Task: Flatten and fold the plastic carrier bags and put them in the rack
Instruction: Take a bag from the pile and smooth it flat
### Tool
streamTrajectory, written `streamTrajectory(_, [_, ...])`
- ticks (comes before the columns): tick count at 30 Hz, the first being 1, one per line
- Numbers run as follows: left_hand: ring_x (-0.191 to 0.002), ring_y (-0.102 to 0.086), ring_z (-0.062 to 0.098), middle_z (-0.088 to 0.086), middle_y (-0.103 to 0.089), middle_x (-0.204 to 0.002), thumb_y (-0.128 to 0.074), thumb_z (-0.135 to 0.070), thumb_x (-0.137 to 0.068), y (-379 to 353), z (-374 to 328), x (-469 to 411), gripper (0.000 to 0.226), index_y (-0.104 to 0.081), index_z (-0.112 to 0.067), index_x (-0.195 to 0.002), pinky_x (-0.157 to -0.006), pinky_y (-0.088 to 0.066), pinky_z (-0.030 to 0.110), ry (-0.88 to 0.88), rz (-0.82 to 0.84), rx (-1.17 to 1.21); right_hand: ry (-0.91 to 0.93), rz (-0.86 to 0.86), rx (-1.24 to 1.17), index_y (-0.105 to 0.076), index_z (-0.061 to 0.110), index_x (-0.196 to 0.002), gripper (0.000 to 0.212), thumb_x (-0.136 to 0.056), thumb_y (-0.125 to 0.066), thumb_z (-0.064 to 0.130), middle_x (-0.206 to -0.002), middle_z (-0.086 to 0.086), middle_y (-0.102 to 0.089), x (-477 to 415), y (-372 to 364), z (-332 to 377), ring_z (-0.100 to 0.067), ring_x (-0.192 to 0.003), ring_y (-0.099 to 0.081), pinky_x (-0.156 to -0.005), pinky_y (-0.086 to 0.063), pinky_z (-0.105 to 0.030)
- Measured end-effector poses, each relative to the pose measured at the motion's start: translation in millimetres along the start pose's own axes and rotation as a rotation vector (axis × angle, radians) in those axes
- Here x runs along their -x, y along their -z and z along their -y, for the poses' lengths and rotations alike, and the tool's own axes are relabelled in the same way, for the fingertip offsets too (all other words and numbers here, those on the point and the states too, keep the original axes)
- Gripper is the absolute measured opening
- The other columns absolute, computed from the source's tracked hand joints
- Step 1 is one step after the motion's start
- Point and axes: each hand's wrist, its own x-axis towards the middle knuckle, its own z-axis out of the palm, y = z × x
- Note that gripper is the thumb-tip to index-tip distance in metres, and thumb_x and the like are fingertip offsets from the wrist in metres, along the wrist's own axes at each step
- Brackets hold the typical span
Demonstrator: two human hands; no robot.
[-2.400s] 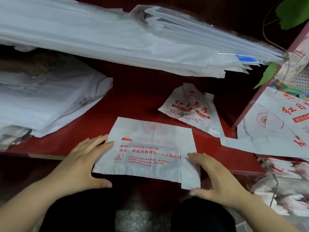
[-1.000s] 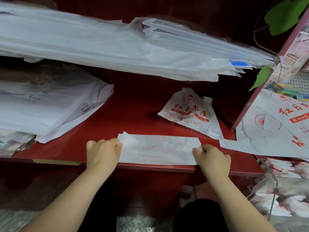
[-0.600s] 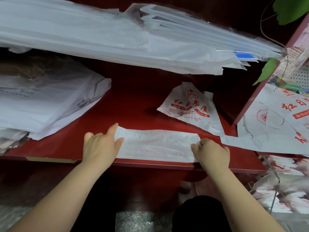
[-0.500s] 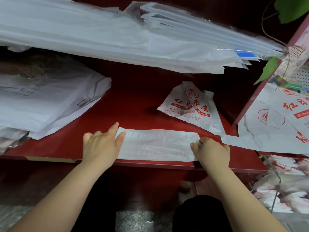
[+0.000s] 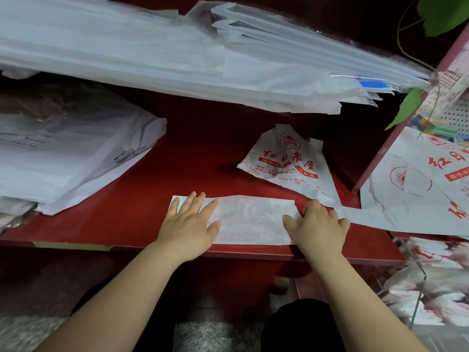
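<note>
Both bare forearms are reaching in from below, and both hands are lying palm down. The left hand (image 5: 189, 224) is pressing flat on the left end of a long, narrow folded white plastic carrier bag (image 5: 251, 219), its fingers straight, slightly fanned and pointing away from the person. The right hand (image 5: 318, 227) is pressing on the right end. Its fingers are straight too, its thumb is pointing inward across the plastic, and its outer fingers are running past the bag's edge onto the wood. Neither hand is curling round or pinching anything.

The folded strip is lying along the front edge of a glossy red wooden shelf (image 5: 142, 199). Faint red print is showing through its top layer, too pale to read.

Just behind it, a crumpled white plastic bag with red printing (image 5: 286, 163) is sitting near the right side. It is showing a round sun emblem and big brush characters that look like 红日书屋; the small lines beneath are too fine to read. At the right, more white printed bags (image 5: 418, 189) are spilling over the shelf's corner, showing the same sun mark and 红日.

A thick stack of plain white bags (image 5: 63, 153) is resting on the left, and a long pile of translucent white plastic sheets (image 5: 177, 54) is hanging overhead.
</note>
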Motion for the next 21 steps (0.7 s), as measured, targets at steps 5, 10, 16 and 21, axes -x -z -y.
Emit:
streamTrajectory(5, [-0.142, 0.012, 0.013, 0.000, 0.011, -0.155, -0.013, -0.033, -0.100, 0.3, 2.3, 1.7, 0.051, 0.005, -0.027, -0.147, -0.114, 0.009, 0.034, 0.024, -0.019, 0.017, -0.031, -0.006, -0.101, -0.048, 0.008, -0.114, 0.048, -0.084, -0.055, 0.045, -0.118, -0.009, -0.052, -4.3, -4.3, -3.9, -0.029, -0.113, -0.042, -0.092, -0.028, -0.037])
streamTrajectory(10, [-0.142, 0.012, 0.013, -0.001, 0.011, -0.155, -0.012, -0.029, -0.100, 2.8, 0.8, 3.0, 0.050, 0.005, -0.025, -0.147, -0.114, 0.008, 0.034, 0.049, -0.007, 0.022, 0.362, -0.278, -0.316, -0.063, -0.002, -0.104, 0.039, -0.081, -0.047, 0.025, -0.117, -0.024, -0.059, 5.8, -5.1, 11.8, -0.043, -0.108, -0.056, -0.091, -0.043, -0.050])
streamTrajectory(16, [-0.142, 0.012, 0.012, -0.002, 0.012, -0.155, -0.013, -0.030, -0.100, 3.2, -0.8, 7.0, 0.051, 0.006, -0.025, -0.147, -0.114, 0.008, 0.034, 0.078, 0.008, 0.044, 0.802, 0.265, -0.188, -0.015, 0.014, -0.147, 0.089, -0.078, 0.004, 0.067, -0.156, -0.005, -0.003, 30.0, -16.2, 50.8, -0.017, -0.143, 0.002, -0.106, 0.013, -0.023])
streamTrajectory(21, [-0.142, 0.014, 0.012, -0.002, 0.013, -0.155, -0.011, -0.030, -0.100, 3.4, 3.9, 10.2, 0.051, 0.007, -0.024, -0.147, -0.114, 0.008, 0.036, 0.087, 0.011, 0.047, 0.728, 0.395, -0.058, -0.003, 0.018, -0.148, 0.057, -0.099, -0.020, 0.043, -0.156, 0.001, 0.006, 15.6, -11.4, 39.1, -0.011, -0.142, 0.009, -0.111, 0.012, -0.024])
